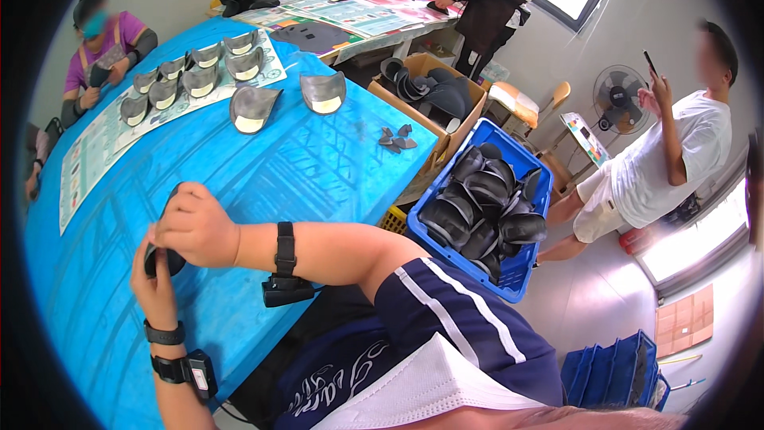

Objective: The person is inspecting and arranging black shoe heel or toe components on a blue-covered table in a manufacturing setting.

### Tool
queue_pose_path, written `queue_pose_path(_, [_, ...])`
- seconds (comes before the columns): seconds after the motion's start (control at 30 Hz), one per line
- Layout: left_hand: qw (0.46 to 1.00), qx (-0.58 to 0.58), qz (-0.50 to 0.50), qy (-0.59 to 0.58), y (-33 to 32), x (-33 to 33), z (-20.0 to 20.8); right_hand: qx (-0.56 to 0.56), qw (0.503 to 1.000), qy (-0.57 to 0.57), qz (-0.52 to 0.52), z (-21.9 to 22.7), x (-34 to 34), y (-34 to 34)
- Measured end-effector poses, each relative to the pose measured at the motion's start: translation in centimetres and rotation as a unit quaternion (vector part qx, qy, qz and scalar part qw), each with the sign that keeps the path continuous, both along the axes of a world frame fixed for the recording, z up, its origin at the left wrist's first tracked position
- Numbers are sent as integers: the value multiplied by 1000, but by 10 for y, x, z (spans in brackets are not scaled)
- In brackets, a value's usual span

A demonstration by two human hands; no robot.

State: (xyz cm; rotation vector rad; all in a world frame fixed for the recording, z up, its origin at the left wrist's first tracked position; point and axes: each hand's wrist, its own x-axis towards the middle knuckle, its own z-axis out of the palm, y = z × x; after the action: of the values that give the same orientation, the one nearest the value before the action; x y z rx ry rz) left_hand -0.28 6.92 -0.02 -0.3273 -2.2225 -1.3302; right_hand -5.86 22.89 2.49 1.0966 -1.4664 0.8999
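Note:
Above the blue-covered table (318,163), both my hands are closed on one dark, curved moulded piece (173,261). My right hand (196,227) grips it from above, fingers bent over its upper edge. Lower down, my left hand (154,287) has its fingers around the near side. Most of the piece is hidden behind my fingers. Farther off on the table stand similar dark curved pieces with pale labels, among them a near one (255,109) and another (323,93). Several more stand in rows on a printed sheet (102,151).
Small dark scraps (397,138) lie near the table's right corner. Beyond that edge are a cardboard box (475,95) and a blue crate (517,291), both filled with dark pieces. One person sits across the table; another works at the back table; a third stands at right near a fan (621,99).

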Motion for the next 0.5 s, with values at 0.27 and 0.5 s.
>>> queue_pose_path(0.27, [989,-128,76,9,0,10,8,22,999,3,27,6,8,-6])
queue_pose_path(0.5, [984,-138,71,83,-1,3,13,-1,992,-100,77,3,2,-10])
